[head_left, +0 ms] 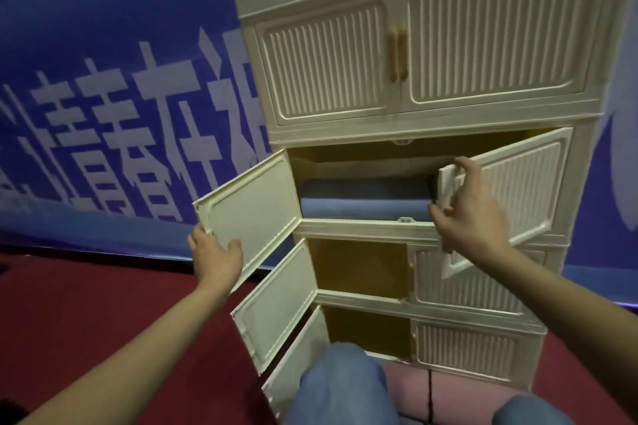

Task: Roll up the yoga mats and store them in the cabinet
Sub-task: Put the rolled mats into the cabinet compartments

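A cream cabinet (424, 121) with ribbed doors stands in front of me. Its second compartment is open and a rolled blue yoga mat (362, 200) lies inside on the shelf. My left hand (215, 257) holds the lower corner of that compartment's left door (252, 203), thumb on the inner face. My right hand (466, 214) grips the free edge of the right door (518, 190), fingers curled round it. A pink mat (445, 393) lies on the floor at the cabinet's foot, partly hidden by my knees.
The left doors of the two lower compartments (276, 300) hang open toward me; their right doors are closed. The top doors (414, 55) are closed. A blue banner (103, 97) covers the wall behind. My knees (338, 386) are close to the cabinet on a red carpet (103, 304).
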### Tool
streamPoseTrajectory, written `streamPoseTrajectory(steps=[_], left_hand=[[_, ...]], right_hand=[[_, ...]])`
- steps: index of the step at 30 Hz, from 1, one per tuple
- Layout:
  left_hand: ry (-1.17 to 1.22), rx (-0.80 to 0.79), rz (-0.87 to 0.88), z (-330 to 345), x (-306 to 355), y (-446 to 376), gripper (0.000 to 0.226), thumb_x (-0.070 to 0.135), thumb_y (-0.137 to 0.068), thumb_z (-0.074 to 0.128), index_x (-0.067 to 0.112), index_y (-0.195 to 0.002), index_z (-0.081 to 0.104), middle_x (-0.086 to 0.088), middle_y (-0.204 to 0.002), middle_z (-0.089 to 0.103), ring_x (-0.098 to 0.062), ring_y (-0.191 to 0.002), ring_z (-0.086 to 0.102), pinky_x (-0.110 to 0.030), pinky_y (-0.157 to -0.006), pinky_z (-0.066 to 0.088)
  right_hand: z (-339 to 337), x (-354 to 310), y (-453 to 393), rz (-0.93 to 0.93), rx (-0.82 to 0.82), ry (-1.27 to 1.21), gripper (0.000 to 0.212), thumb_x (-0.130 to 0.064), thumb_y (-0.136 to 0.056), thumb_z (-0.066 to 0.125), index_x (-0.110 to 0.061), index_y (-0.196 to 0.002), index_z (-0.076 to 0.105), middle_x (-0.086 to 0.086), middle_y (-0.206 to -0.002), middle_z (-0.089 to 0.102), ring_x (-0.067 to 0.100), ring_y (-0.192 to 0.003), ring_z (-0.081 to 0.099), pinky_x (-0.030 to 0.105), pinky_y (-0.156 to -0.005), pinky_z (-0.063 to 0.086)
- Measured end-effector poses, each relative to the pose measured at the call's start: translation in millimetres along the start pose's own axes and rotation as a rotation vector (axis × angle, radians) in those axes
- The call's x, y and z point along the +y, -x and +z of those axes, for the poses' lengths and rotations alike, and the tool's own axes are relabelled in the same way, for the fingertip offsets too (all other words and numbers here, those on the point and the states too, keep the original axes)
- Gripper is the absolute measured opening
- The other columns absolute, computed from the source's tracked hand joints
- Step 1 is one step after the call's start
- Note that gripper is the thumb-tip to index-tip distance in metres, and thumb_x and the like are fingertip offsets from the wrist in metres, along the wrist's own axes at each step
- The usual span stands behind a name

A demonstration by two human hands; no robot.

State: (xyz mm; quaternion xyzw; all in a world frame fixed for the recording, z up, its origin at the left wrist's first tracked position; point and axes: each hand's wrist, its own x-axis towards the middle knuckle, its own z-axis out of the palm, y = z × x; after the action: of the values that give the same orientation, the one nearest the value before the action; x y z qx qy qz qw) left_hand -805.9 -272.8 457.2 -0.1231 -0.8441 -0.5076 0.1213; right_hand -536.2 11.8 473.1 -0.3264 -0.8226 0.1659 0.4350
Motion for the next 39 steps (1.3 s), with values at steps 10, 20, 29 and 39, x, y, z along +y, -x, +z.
streamPoseTrajectory(steps=[10,20,29,39], left_hand=[[0.482,-0.293,0.115,104,72,104,0.038,0.028,-0.092,0.074,0.025,-0.122,0.051,0.011,-0.108,0.061,0.0,-0.094,0.063,-0.018,-0.076,0.053],[0.667,-0.665,0.045,219,135,95,0.031,0.028,-0.1,0.062,0.024,-0.129,0.052,0.009,-0.116,0.067,0.005,-0.098,0.064,-0.004,-0.07,0.047],[0.496,-0.555,0.073,277,159,60,0.03,0.038,-0.1,0.059,0.027,-0.127,0.054,0.006,-0.111,0.065,-0.003,-0.091,0.058,-0.02,-0.066,0.041],[0.539,-0.477,-0.157,287,70,103,0.017,0.027,-0.103,0.056,0.021,-0.116,0.065,0.005,-0.109,0.068,-0.002,-0.093,0.06,-0.015,-0.072,0.042]], right_hand=[[52,18,15,0.253,0.052,-0.461,0.065,-0.013,-0.09,0.073,-0.036,-0.137,0.036,-0.007,-0.096,0.059,0.009,-0.079,0.065,0.03,-0.071,0.06],[98,28,-30,0.261,-0.096,-0.599,0.014,-0.025,-0.1,0.056,-0.014,-0.107,0.062,0.0,-0.094,0.065,0.012,-0.086,0.062,0.019,-0.071,0.049],[135,62,-112,0.164,-0.198,-0.251,0.027,-0.026,-0.107,0.04,-0.019,-0.101,0.066,-0.005,-0.095,0.058,0.005,-0.08,0.05,0.017,-0.068,0.032],[131,92,9,0.987,0.188,-1.072,0.014,-0.004,-0.099,0.055,-0.011,-0.089,0.061,0.008,-0.084,0.063,0.023,-0.081,0.062,0.039,-0.083,0.055]])
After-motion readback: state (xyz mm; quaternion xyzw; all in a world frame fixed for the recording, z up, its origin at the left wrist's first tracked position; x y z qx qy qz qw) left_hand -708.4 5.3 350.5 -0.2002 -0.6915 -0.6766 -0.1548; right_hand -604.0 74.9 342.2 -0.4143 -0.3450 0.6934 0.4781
